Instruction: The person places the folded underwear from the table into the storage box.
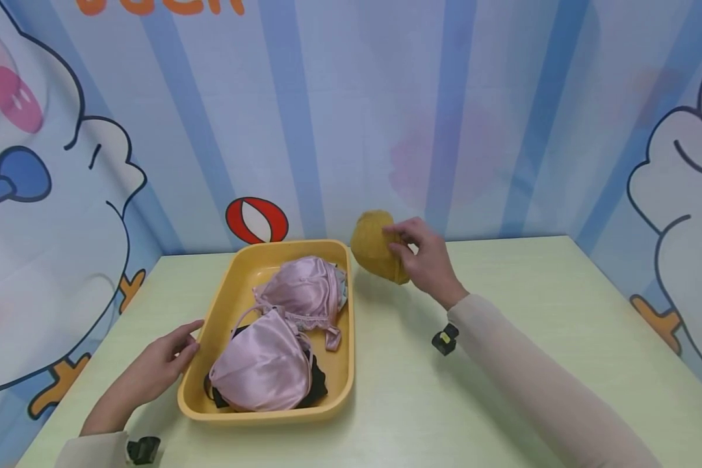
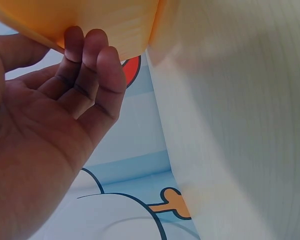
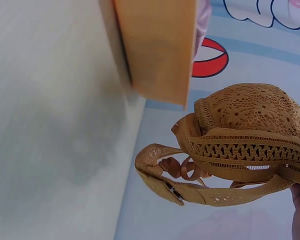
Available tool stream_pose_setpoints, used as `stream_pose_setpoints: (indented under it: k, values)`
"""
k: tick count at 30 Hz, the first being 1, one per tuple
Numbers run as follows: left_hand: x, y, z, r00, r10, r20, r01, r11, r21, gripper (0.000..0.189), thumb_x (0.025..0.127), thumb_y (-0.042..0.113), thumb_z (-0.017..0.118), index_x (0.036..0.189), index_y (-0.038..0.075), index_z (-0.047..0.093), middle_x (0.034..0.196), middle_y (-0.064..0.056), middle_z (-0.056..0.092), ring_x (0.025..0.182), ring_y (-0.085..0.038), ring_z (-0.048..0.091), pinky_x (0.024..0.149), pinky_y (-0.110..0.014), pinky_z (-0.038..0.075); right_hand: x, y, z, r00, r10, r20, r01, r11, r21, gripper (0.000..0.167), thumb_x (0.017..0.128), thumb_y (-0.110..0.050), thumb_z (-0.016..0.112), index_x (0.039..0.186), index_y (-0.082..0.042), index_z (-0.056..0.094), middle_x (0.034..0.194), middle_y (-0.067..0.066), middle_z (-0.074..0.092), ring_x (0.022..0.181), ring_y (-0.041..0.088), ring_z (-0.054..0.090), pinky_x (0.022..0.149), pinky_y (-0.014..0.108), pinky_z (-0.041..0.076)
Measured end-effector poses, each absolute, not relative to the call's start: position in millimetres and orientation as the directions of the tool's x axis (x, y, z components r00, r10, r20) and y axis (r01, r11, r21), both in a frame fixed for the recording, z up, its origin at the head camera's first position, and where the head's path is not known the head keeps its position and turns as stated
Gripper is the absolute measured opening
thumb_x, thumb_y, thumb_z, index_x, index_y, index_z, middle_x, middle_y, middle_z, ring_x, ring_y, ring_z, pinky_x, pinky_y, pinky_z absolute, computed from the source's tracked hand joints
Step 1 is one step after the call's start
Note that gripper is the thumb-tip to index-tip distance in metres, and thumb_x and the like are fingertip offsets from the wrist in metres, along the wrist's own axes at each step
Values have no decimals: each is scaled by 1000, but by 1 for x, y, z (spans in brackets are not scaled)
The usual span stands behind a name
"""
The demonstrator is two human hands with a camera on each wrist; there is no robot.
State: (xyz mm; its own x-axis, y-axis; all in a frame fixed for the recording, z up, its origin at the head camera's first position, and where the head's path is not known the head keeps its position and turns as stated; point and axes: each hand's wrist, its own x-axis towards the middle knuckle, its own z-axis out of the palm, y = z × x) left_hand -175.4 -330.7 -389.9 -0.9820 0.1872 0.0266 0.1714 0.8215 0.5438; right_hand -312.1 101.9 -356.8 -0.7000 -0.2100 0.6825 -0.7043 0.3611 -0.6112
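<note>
Right hand: the person's right hand (image 1: 422, 258) is holding a mustard lace bra (image 1: 376, 247) up off the table, to the right of the tray's far right corner and in front of the striped wall; the fingers are curling round it and the thumb is pinching the fabric against them.
Mustard lace bra: it is being gripped folded, cup against cup (the right wrist view is showing the perforated lace cup (image 3: 252, 112), the patterned band below it and the straps looping loose to the left), and it is hanging clear of the tabletop.
Left hand: the left hand (image 1: 160, 365) is lying at the tray's near left side, fingers straight and pressed together; in the left wrist view the fingertips (image 2: 87, 42) are touching the tray's outer wall, and nothing is being held.
Yellow tray: the yellow tray (image 1: 339, 390) is sitting on the pale green table (image 1: 532, 312), left of centre, its long side running away from the person.
Tray contents: a pink satin bra (image 1: 281, 331) is lying in the tray, one cup toward the far end and one toward the near end, and a black garment (image 1: 317, 383) is showing from under the near cup.
Sleeves: both arms are wearing pale sleeves (image 1: 538, 377), each with a small black device at the wrist.
Backdrop: a cartoon wall with blue stripes is standing behind the table.
</note>
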Motion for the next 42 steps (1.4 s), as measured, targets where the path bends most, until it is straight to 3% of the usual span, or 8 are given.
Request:
stream_pose_setpoints:
  k: [8,15,19,27,36,39,42]
  values:
    - [-175,-332,-391,-980,196,42,187,817,545,44,100,11,47,138,-9,37,85,-4,54,73,-17,51,58,-26,44,-297,91,-331,-544,-191,817,-827,284,-485,28,82,7,68,107,-6,69,98,5,58,88,18,57,75,32,49]
    - [-175,-332,-391,-978,202,51,196,809,555,44,100,11,47,137,-10,37,85,-3,54,73,-17,51,58,-26,44,-266,66,-300,-419,-186,889,-901,209,-381,27,77,18,66,101,6,67,93,16,59,84,26,56,73,31,47]
    - [-175,-333,-393,-979,197,43,187,808,558,44,100,11,47,138,-9,37,85,-3,54,74,-17,51,59,-26,44,-258,50,-295,-415,-232,880,-907,180,-381,27,79,18,65,103,7,66,94,15,58,86,26,56,73,32,49]
    - [-176,-333,-393,-979,201,43,190,800,569,44,100,13,47,138,-8,38,84,-3,54,74,-17,52,59,-26,45,-275,16,-312,-391,-318,864,-920,109,-376,30,84,7,65,111,-5,68,101,4,58,90,16,55,74,28,48]
    - [-177,-335,-393,-977,204,64,203,792,575,43,100,11,48,137,-8,39,84,-3,53,70,-16,51,57,-26,45,-276,-25,-319,-404,-368,837,-907,45,-418,28,85,4,66,112,-5,67,103,4,59,95,14,56,79,25,49]
    - [-176,-335,-393,-977,202,69,204,792,576,43,100,11,48,137,-8,39,84,-3,53,70,-16,51,57,-26,45,-280,-32,-327,-446,-390,806,-884,51,-464,27,85,3,66,112,-4,67,102,4,59,96,13,57,80,24,49]
    - [-175,-336,-394,-978,200,65,200,794,574,44,99,12,49,137,-8,38,85,-3,53,72,-16,51,58,-26,45,-288,-34,-338,-531,-409,742,-836,110,-537,27,86,2,66,112,-5,68,100,1,59,95,11,57,80,22,48]
